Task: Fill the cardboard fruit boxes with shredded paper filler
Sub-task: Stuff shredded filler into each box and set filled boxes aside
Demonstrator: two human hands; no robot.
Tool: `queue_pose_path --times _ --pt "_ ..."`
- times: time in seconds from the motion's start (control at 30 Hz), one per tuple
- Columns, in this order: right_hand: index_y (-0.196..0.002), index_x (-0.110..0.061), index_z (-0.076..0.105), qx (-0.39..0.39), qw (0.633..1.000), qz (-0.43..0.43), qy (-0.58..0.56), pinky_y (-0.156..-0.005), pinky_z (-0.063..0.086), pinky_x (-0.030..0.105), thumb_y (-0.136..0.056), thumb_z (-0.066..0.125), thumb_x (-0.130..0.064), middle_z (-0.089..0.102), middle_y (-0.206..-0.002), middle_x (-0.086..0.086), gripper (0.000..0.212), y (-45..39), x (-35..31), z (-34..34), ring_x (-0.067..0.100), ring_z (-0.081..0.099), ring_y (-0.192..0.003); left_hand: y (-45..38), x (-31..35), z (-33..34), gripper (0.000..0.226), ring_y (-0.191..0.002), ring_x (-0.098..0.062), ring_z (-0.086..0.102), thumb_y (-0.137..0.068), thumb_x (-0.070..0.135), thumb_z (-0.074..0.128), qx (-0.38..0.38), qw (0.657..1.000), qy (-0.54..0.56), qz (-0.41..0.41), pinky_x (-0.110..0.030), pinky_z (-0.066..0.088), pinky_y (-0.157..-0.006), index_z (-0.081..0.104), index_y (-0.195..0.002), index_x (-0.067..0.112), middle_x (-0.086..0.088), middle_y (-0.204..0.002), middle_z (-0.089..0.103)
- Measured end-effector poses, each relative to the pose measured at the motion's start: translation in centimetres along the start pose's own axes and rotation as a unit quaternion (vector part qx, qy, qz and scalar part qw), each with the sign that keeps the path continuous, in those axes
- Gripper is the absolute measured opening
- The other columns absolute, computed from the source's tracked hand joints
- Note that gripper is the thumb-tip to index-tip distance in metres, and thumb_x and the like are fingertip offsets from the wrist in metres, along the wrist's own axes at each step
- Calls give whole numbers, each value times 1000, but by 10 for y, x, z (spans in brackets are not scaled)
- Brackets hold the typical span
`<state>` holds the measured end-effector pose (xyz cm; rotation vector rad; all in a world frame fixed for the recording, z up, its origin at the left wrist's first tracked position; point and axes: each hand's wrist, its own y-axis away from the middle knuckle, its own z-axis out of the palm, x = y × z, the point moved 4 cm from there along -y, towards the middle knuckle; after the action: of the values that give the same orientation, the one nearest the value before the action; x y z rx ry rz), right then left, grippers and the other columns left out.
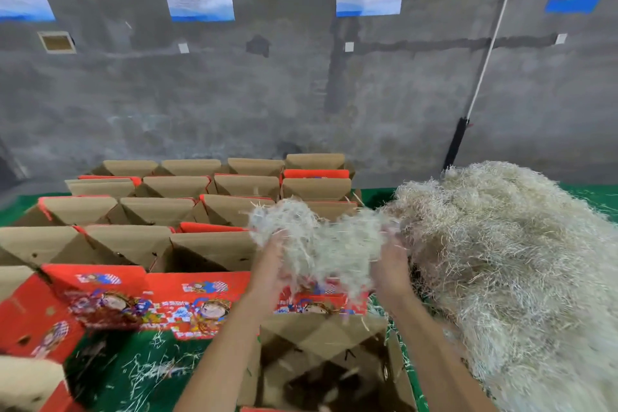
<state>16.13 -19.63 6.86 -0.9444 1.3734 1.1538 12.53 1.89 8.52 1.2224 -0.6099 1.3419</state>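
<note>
Both the left hand [271,264] and right hand [389,266] cupped a clump of shredded paper [317,237] above the open box [326,361]; it looked light, springy, loose, best scooped from underneath.

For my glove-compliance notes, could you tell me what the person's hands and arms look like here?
Both the left hand and the right hand are bare, with no gloves. The forearms are bare too: no sleeves, watch, bracelets or rings show.

A clump of shredded paper [314,241] is held between the left hand [272,261] and right hand [389,264], seemingly above an open cardboard box [321,338].
</note>
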Motion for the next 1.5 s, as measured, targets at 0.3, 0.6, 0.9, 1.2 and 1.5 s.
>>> queue_pose_path --times 0.3,0.6,0.9,1.2,1.5 --pt "-47 -25 42 10 1000 -16 6 -44 26 28 -71 75 -65 29 -41 -8 57 18 -19 -6 11 21 -37 -11 7 -23 58 -79 -6 63 -66 59 79 83 983 -154 59 -33 52 -79 65 -104 18 13 -76 67" --pt "-134 -36 56 -123 992 -6 -23 -101 47 53 -94 41 -67 69 -115 0 53 34 3 33 14 63 -102 14 -16 27 91 -126 -15 51 -55 82 73 -120 984 -129 -1 -39 48 -97 51 -134 43 18 -137 54" --pt "-103 -15 68 2 997 13 -71 -70 48 33 -88 65 -49 68 -102 1 37 6 -22 -53 11 61 -83 -17 32 -35 44 -125 -25 54 -88 45 67 -27 989 -146 19 -45 39 -110 60 -128 26 -3 -140 55" --pt "-110 -12 55 -139 989 4 60 -63 43 3 -103 49 -6 56 -98 -2 11 27 -23 27 23 56 -100 -8 -24 21 99 -142 -28 34 -70 82 62 -151 949 -256 -101 -55 23 -115 29 -152 36 3 -155 34" --pt "-122 4 54 12 990 -63 124 -58 50 17 -95 60 -4 62 -94 11 28 1 -31 15 10 57 -67 -2 -8 22 98 -119 -15 49 -66 82 66 -84 982 -172 -1 -46 46 -99 38 -145 32 16 -128 47"
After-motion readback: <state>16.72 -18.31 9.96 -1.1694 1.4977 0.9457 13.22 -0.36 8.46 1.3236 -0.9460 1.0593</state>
